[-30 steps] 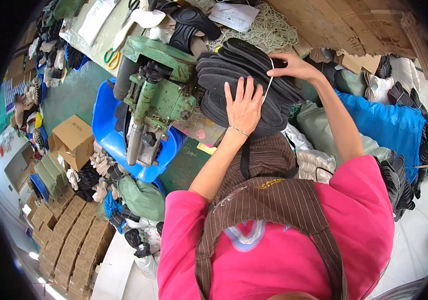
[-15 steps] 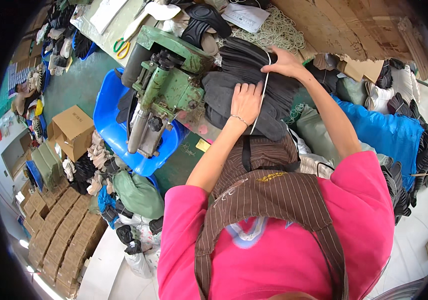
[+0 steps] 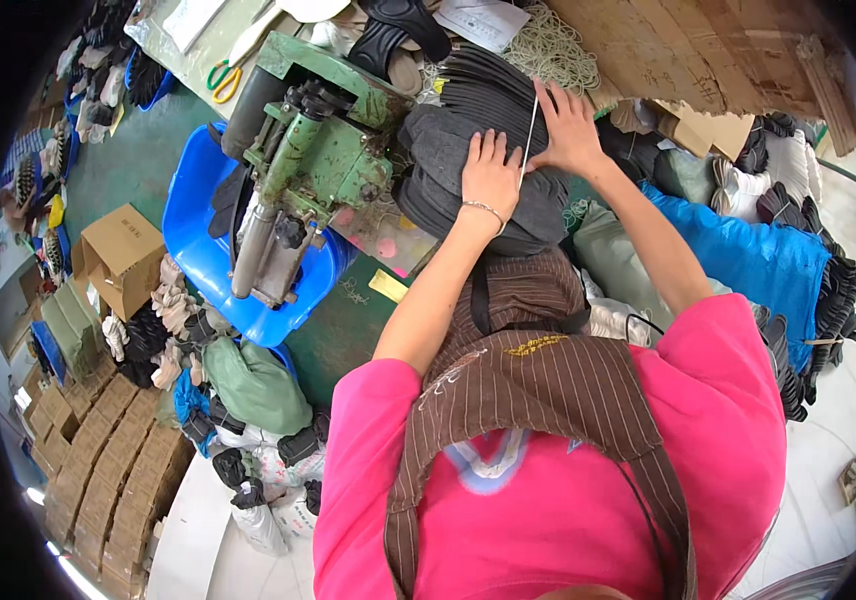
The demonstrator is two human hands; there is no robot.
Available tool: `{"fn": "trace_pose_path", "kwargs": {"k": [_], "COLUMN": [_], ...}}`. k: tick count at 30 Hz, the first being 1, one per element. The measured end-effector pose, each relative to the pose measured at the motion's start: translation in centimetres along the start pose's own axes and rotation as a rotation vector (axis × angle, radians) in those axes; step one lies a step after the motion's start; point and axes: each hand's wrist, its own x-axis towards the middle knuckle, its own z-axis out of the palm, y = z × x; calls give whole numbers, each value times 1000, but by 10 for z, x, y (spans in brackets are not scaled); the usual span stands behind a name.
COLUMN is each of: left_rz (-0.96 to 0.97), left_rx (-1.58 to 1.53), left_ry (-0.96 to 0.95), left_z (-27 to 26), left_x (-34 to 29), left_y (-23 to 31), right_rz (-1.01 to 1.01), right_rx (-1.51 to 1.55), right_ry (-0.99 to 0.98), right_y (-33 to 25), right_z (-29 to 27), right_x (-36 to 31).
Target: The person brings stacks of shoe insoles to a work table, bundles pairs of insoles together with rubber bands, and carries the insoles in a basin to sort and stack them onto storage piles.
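Note:
A thick bundle of dark grey fabric pieces (image 3: 538, 215), flat with rounded ends, sits beside the machine, close in front of my apron. Across it runs a thin white cord (image 3: 531, 135). My left hand (image 3: 491, 178) lies on top of the bundle, left of the cord, fingers stretched out and pressing down. My right hand (image 3: 570, 130) rests on the bundle's right side with spread fingers, its thumb beside the cord. Whether the right fingertips touch the cord cannot be made out. The bundle's underside is hidden.
Left of the bundle stands a green machine (image 3: 323, 150) with metal rollers, over a blue plastic tub (image 3: 188, 210). Scissors (image 3: 224, 82) lie on the table behind. Tangled cord (image 3: 553, 50) is heaped at the back, next to cardboard (image 3: 688, 50). A blue cloth (image 3: 738, 250) covers stacks at right.
My right hand has moved nearer to me along the bundle, its fingers now spread across the side. My left hand stays on top. The whole view has shifted slightly.

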Motion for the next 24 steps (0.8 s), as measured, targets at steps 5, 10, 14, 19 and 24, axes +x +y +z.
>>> {"fn": "trace_pose_path", "kwargs": {"k": [5,10,14,19,24], "left_rz": [-30,-29,-74,-43,-53], "left_rx": [-25,-9,-12,-26,-47], "left_ry": [-44,-105,-97,-98,-114], "left_z": [5,1,0,-2,1], "left_x": [-1,-5,-10,-7,-11], "left_y": [-8,-5,-10,-8,-13], "right_rz": [-48,-39,-21,-52,-49], "right_rx": [36,73,-4,55,39], "right_ry": [-64,-26,197,212,125], "right_y": [18,21,-25,-28,-31], "right_z": [13,15,12,43,22], "right_x": [18,16,-8,-46,-26]}}
